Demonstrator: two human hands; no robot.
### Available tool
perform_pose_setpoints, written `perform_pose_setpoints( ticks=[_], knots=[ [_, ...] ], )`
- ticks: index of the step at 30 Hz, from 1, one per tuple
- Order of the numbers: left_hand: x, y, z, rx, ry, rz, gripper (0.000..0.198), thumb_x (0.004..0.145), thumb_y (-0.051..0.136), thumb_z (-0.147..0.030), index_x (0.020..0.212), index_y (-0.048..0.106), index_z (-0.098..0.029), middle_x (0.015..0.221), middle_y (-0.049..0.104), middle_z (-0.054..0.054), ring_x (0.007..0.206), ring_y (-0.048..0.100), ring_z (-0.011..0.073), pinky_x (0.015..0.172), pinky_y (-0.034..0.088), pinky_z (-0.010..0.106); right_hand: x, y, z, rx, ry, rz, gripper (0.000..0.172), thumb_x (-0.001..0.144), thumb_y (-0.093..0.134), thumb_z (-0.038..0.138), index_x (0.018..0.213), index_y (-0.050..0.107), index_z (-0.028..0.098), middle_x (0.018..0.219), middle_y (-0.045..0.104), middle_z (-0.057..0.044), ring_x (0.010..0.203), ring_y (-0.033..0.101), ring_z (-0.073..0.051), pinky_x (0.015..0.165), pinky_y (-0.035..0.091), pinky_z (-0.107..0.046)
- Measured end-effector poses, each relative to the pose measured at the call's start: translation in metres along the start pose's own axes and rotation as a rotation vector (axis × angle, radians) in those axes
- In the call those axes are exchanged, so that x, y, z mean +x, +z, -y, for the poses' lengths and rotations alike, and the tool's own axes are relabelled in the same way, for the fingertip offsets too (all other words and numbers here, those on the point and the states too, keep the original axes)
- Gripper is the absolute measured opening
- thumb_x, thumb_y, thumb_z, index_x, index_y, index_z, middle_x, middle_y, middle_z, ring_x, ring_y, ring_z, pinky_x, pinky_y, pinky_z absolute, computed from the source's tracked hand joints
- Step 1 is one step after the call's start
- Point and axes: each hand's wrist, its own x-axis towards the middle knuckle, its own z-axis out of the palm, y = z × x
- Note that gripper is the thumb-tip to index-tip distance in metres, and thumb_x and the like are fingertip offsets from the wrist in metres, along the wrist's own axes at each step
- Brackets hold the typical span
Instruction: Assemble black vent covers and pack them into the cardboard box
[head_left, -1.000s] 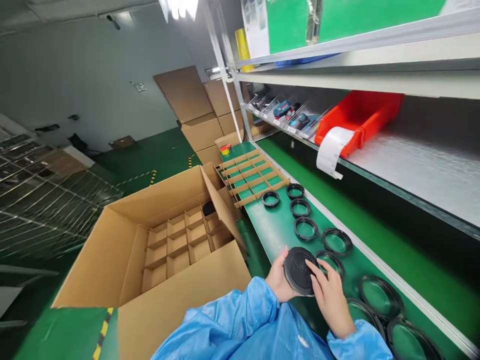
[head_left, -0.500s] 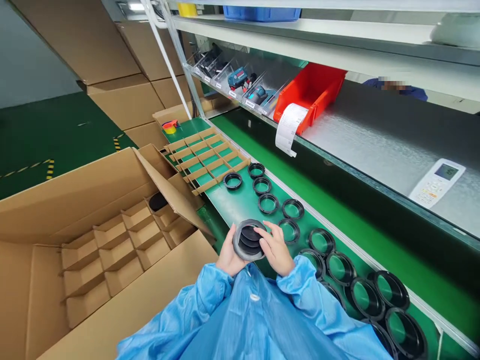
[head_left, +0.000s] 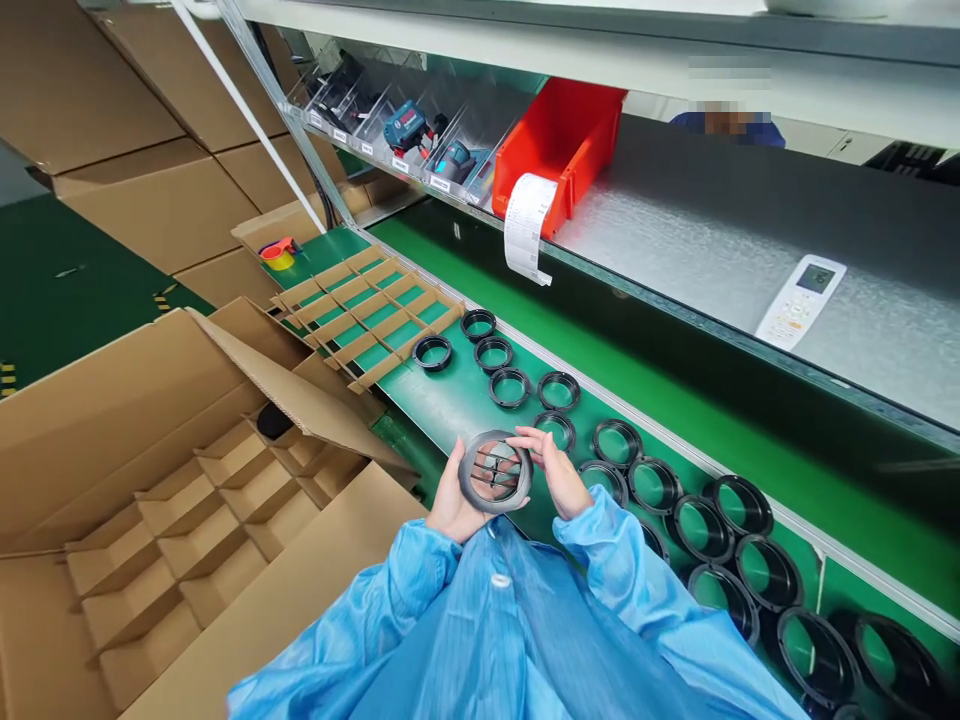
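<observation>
A round air vent (head_left: 468, 487) with a grey outer ring and dark slats rests in my left hand (head_left: 448, 503), whose fingers wrap round its left side and underside. The slats stand edge-on, so I can see through the gaps between them. At the vent's upper right rim is my right hand (head_left: 561, 478), fingers stretched out with their tips on or right beside the ring. Beyond my hands, several black rings (head_left: 509, 388) lie on the green bench (head_left: 450, 410), with taller black rings (head_left: 765, 572) to the right.
An open carton (head_left: 247, 610) with cardboard compartments stands at my left, a dark round piece (head_left: 274, 421) in one. A cardboard divider grid (head_left: 360, 318) lies on the bench. Above are a red bin (head_left: 555, 140), a paper strip (head_left: 525, 235) and a remote control (head_left: 802, 300). A person (head_left: 727, 125) is behind.
The vent's slats have turned from nearly closed to edge-on. My right fingers have moved off the slats to the rim. The view has shifted right and down.
</observation>
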Motion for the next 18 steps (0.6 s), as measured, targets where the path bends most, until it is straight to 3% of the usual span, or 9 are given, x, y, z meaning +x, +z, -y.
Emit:
perform_pose_setpoints(
  ticks=[2, 4, 6, 8, 11, 13, 15, 18],
  knots=[
    [0.004, -0.002, 0.002, -0.016, -0.004, -0.028, 0.058, 0.094, 0.048, -0.065, 0.131, 0.057, -0.021, 0.117, 0.067, 0.017, 0.113, 0.063, 0.039, 0.095, 0.048, 0.064, -0.011, 0.002, -0.007, -0.238, -0.11, -0.024, 0.063, 0.105, 0.015, 0.058, 0.13, 0.065, 0.029, 0.151, 0.04, -0.007, 0.125, 0.052, -0.027, 0.112, 0.04, -0.049],
    [0.01, -0.007, 0.006, -0.035, 0.003, -0.088, 0.054, 0.096, 0.047, -0.062, 0.126, 0.06, -0.019, 0.114, 0.069, 0.014, 0.112, 0.064, 0.0355, 0.099, 0.048, 0.059, -0.022, 0.005, -0.016, -0.56, -0.266, 0.049, 0.053, 0.102, 0.035, 0.059, 0.142, 0.055, 0.03, 0.158, 0.031, -0.008, 0.14, 0.033, -0.033, 0.117, 0.028, -0.057],
    [0.019, -0.014, 0.013, -0.034, -0.012, -0.161, 0.052, 0.097, 0.046, -0.059, 0.119, 0.064, -0.015, 0.108, 0.071, 0.013, 0.109, 0.065, 0.0319, 0.101, 0.049, 0.051, -0.03, 0.009, -0.025, -0.778, -0.35, 0.177, 0.062, 0.094, 0.057, 0.057, 0.148, 0.047, 0.028, 0.161, 0.024, -0.01, 0.146, 0.019, -0.037, 0.119, 0.022, -0.059],
    [0.03, -0.022, 0.023, 0.005, -0.054, -0.192, 0.052, 0.097, 0.047, -0.058, 0.117, 0.065, -0.014, 0.106, 0.072, 0.013, 0.108, 0.066, 0.0308, 0.101, 0.05, 0.046, -0.032, 0.009, -0.035, -0.826, -0.3, 0.256, 0.075, 0.087, 0.07, 0.054, 0.151, 0.041, 0.027, 0.163, 0.018, -0.012, 0.147, 0.014, -0.039, 0.118, 0.023, -0.059],
    [0.056, -0.034, 0.04, 0.151, -0.112, -0.212, 0.058, 0.094, 0.049, -0.061, 0.124, 0.063, -0.013, 0.11, 0.071, 0.015, 0.111, 0.065, 0.0329, 0.099, 0.05, 0.045, -0.025, 0.001, -0.051, -0.745, -0.091, 0.247, 0.105, 0.072, 0.083, 0.053, 0.157, 0.028, 0.027, 0.161, 0.014, -0.017, 0.146, 0.015, -0.043, 0.114, 0.03, -0.058],
    [0.081, -0.042, 0.046, 0.289, -0.118, -0.314, 0.06, 0.093, 0.049, -0.064, 0.125, 0.062, -0.015, 0.112, 0.07, 0.016, 0.109, 0.064, 0.0347, 0.094, 0.051, 0.047, -0.015, -0.01, -0.064, -0.698, 0.022, 0.181, 0.118, 0.064, 0.087, 0.05, 0.158, 0.022, 0.025, 0.156, 0.024, -0.019, 0.141, 0.027, -0.041, 0.112, 0.035, -0.054],
    [0.111, -0.048, 0.048, 0.402, -0.078, -0.45, 0.054, 0.092, 0.056, -0.061, 0.126, 0.06, -0.019, 0.115, 0.069, 0.015, 0.109, 0.064, 0.034, 0.089, 0.051, 0.045, -0.002, -0.024, -0.078, -0.74, 0.111, 0.022, 0.115, 0.063, 0.087, 0.048, 0.157, 0.025, 0.024, 0.15, 0.031, -0.019, 0.135, 0.035, -0.04, 0.108, 0.039, -0.054],
    [0.158, -0.054, 0.046, 0.5, 0.03, -0.592, 0.047, 0.09, 0.066, -0.044, 0.129, 0.054, -0.021, 0.122, 0.064, 0.012, 0.109, 0.062, 0.0278, 0.088, 0.051, 0.04, 0.02, -0.047, -0.095, -0.917, 0.189, -0.24, 0.112, 0.061, 0.086, 0.048, 0.155, 0.03, 0.024, 0.151, 0.029, -0.021, 0.134, 0.032, -0.045, 0.103, 0.038, -0.06]
  ],
)
